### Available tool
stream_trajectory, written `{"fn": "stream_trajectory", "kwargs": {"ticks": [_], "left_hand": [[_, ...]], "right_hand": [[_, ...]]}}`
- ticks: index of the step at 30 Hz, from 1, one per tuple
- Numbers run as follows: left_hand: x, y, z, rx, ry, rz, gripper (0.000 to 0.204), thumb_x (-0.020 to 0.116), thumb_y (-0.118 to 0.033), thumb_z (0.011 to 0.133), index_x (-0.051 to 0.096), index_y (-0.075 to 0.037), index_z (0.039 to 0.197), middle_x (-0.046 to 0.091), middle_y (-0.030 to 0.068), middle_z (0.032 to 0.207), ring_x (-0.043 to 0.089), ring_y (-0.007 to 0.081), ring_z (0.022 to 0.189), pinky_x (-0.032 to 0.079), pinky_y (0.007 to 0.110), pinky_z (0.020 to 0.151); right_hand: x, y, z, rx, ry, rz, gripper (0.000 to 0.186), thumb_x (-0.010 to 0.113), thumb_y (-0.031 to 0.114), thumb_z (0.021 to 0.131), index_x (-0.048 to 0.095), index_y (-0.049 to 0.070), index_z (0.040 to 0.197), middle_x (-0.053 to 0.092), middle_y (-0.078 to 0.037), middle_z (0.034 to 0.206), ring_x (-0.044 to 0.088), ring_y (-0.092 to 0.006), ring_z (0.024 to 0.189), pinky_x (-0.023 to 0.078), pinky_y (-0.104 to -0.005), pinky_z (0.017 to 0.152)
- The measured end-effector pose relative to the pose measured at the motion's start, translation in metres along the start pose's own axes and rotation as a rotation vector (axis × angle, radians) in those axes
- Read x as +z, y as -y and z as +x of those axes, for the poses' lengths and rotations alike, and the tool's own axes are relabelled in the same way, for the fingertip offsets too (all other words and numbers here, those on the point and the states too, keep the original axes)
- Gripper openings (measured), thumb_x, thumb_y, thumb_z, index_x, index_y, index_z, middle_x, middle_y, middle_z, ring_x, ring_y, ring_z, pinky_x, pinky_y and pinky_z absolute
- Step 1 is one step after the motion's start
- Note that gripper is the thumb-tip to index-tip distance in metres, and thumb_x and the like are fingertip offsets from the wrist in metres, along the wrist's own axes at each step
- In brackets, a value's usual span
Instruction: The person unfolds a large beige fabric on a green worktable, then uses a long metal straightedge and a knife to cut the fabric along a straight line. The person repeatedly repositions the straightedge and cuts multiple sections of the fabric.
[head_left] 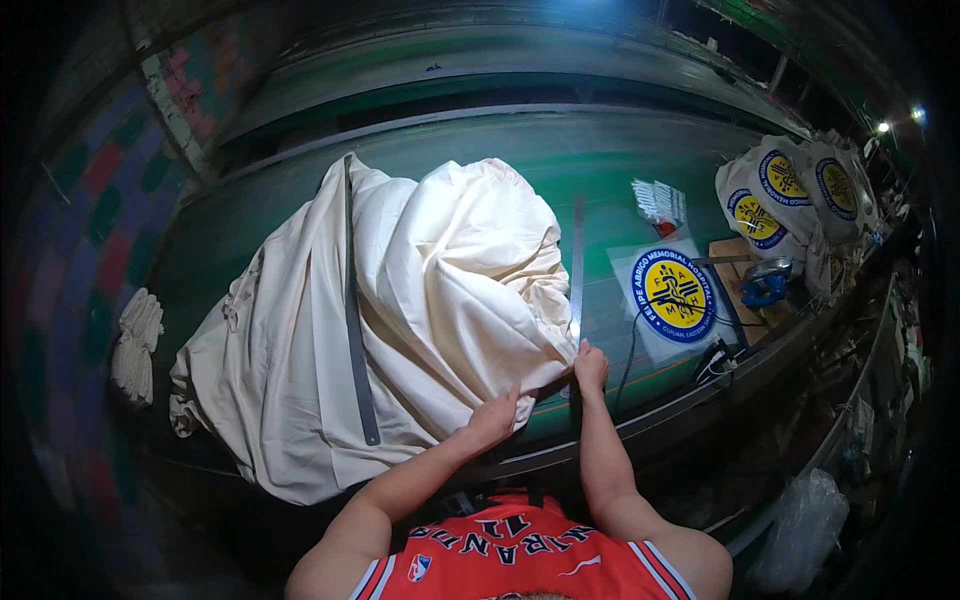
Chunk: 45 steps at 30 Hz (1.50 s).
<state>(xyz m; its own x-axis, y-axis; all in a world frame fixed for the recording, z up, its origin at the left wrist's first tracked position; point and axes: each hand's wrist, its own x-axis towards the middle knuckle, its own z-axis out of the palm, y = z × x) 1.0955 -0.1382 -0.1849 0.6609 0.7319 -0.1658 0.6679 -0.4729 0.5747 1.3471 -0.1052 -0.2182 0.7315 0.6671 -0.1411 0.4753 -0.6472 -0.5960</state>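
Observation:
A large bunched piece of cream cloth [455,280] covers the middle and left of a green-topped table [640,130]. My left hand [494,418] is closed on its near edge. To the right and slightly farther off, my right hand [591,368] has its fingers closed at the cloth's right corner. Across the heaped cloth lies a long dark metal ruler [356,330], its near end close to the front edge. A second metal ruler [578,250] lies flat on the table just beyond my right hand, along the cloth's right side.
On the right lies a clear sheet with a round blue-and-yellow emblem [672,295], near a packet of white sticks [658,203]. Beyond are a blue-handled iron [765,283] on a wooden board, a cable, and printed cloth bags [785,190]. Folded cloth [137,345] hangs at far left.

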Motion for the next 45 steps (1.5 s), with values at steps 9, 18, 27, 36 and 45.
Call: {"fn": "stream_trajectory", "kwargs": {"ticks": [9, 18, 27, 36, 45], "left_hand": [[-0.044, 0.021, -0.047, 0.155, 0.604, -0.387, 0.044, 0.06, -0.025, 0.088, 0.062, -0.002, 0.126, 0.066, 0.0255, 0.116, 0.064, 0.0398, 0.102, 0.05, 0.042, 0.088], [-0.083, 0.023, 0.036, 0.073, -0.111, -0.337, 0.029, 0.065, -0.024, 0.089, 0.07, -0.001, 0.107, 0.069, 0.0183, 0.097, 0.067, 0.0295, 0.089, 0.053, 0.038, 0.081], [-0.061, 0.015, 0.213, -0.205, -0.502, -0.044, 0.066, 0.072, -0.034, 0.083, 0.049, 0.004, 0.131, 0.054, 0.029, 0.127, 0.053, 0.0367, 0.121, 0.046, 0.044, 0.097], [0.015, -0.044, 0.327, -0.255, -0.06, -0.409, 0.034, 0.052, -0.005, 0.077, 0.062, 0.007, 0.107, 0.068, 0.0275, 0.084, 0.068, 0.0347, 0.082, 0.053, 0.045, 0.074], [-0.029, -0.078, 0.302, -0.226, 0.093, -0.69, 0.033, 0.063, -0.028, 0.091, 0.067, 0.002, 0.103, 0.07, 0.0132, 0.084, 0.066, 0.0173, 0.081, 0.054, 0.033, 0.075]], "right_hand": [[0.018, 0.007, -0.003, -0.05, 0.023, -0.206, 0.046, 0.082, 0.034, 0.074, 0.068, -0.002, 0.099, 0.069, -0.026, 0.1, 0.067, -0.0425, 0.094, 0.053, -0.0514, 0.08], [0.016, -0.029, 0.048, 0.031, 0.206, 0.196, 0.031, 0.073, 0.015, 0.08, 0.066, -0.005, 0.103, 0.07, -0.018, 0.089, 0.068, -0.0328, 0.082, 0.055, -0.0453, 0.073], [-0.044, -0.04, 0.071, 0.181, 0.271, 0.748, 0.043, 0.074, 0.022, 0.085, 0.058, -0.003, 0.117, 0.063, -0.008, 0.09, 0.058, -0.0159, 0.066, 0.047, -0.0333, 0.048], [-0.101, -0.048, 0.142, -0.029, 0.403, 0.75, 0.019, 0.068, 0.019, 0.092, 0.061, 0.002, 0.096, 0.053, 0.004, 0.065, 0.047, -0.0052, 0.052, 0.034, -0.024, 0.042], [-0.115, -0.027, 0.2, -0.232, 0.419, 0.526, 0.033, 0.07, 0.021, 0.088, 0.064, -0.007, 0.106, 0.071, -0.012, 0.081, 0.065, -0.0153, 0.07, 0.05, -0.0302, 0.066]]}}
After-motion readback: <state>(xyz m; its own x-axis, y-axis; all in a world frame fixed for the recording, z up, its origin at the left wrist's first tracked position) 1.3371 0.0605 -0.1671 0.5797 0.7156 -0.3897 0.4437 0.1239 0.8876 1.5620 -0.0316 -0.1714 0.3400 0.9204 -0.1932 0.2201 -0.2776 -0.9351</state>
